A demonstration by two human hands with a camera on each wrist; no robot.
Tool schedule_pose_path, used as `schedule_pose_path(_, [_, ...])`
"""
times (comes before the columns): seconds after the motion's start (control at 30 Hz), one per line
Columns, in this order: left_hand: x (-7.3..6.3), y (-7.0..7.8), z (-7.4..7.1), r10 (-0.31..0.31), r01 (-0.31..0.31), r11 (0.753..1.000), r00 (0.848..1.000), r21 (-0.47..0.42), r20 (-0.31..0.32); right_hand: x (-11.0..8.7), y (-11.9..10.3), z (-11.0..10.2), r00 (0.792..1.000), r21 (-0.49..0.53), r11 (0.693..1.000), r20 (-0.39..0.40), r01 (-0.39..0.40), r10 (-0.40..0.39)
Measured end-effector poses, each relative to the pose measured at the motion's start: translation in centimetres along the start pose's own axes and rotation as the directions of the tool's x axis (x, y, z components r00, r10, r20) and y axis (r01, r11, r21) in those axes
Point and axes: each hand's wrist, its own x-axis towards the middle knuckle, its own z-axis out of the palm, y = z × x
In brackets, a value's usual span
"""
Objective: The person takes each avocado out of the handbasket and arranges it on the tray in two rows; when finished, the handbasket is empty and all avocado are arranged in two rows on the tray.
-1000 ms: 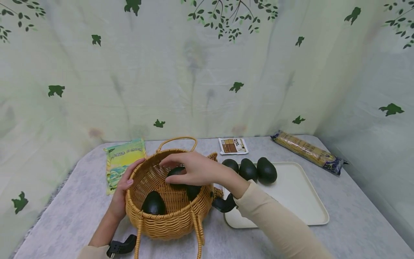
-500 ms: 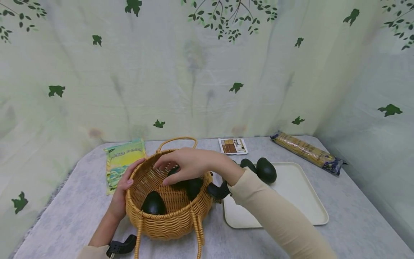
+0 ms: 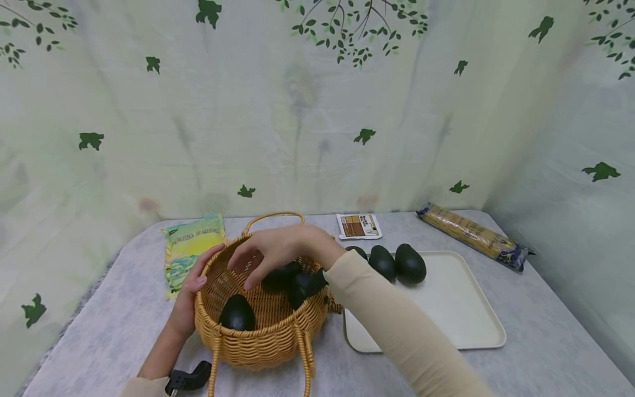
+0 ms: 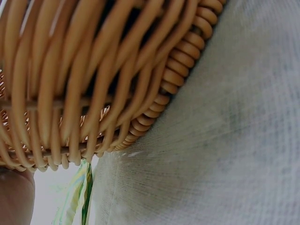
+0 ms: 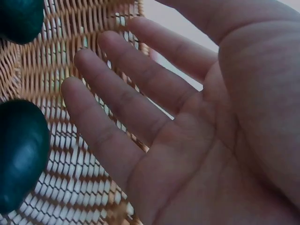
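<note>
Three dark green avocados (image 3: 237, 312) lie inside a round wicker basket (image 3: 258, 344). My left hand (image 3: 187, 295) rests against the basket's left side, its extended fingers along the outside of the rim. In the left wrist view, part of the left hand (image 4: 15, 199) shows at the bottom corner under the woven wall (image 4: 61, 93). Over the basket's opening is my right hand (image 3: 278, 251), palm down and holding nothing. The right wrist view shows its fingers (image 5: 126, 98) spread and loosely extended, beside two avocados (image 5: 21, 154) at the left.
A cream tray (image 3: 456, 309) right of the basket holds more avocados (image 3: 410, 264) at its far left end. Behind stand a yellow-green packet (image 3: 193, 237), a small white and brown packet (image 3: 359, 226) and a long gold package (image 3: 471, 234). A wicker handle (image 3: 273, 214) rises behind the basket.
My right hand has moved left over the basket, away from the avocados near its right side, and its fingers have spread more. The left hand and the basket stay in place.
</note>
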Motion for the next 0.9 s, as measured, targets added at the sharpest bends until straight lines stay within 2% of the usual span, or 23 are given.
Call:
schedule_pose_path(0.27, [-0.1, -0.1, -0.2, 0.027, -0.026, 0.999, 0.999, -0.032, 0.027, 2.4, 0.5, 0.8, 0.999, -0.021, 1.0, 0.053, -0.004, 0.005])
schedule_pose_path(0.4, [-0.1, -0.1, -0.2, 0.029, -0.029, 0.999, 0.999, -0.015, 0.025, 3.2, 1.0, 1.3, 0.997, 0.019, 1.0, 0.075, -0.018, 0.016])
schedule_pose_path(0.57, [-0.1, -0.2, 0.0, 0.034, -0.034, 0.999, 0.998, -0.003, 0.047, 3.7, 1.7, 2.1, 0.994, 0.047, 0.998, 0.108, -0.042, 0.037])
schedule_pose_path(0.9, [-0.1, -0.1, -0.1, 0.038, -0.039, 0.999, 0.999, 0.009, 0.025, 4.4, 2.3, 2.9, 0.988, -0.025, 0.997, 0.138, -0.069, 0.071])
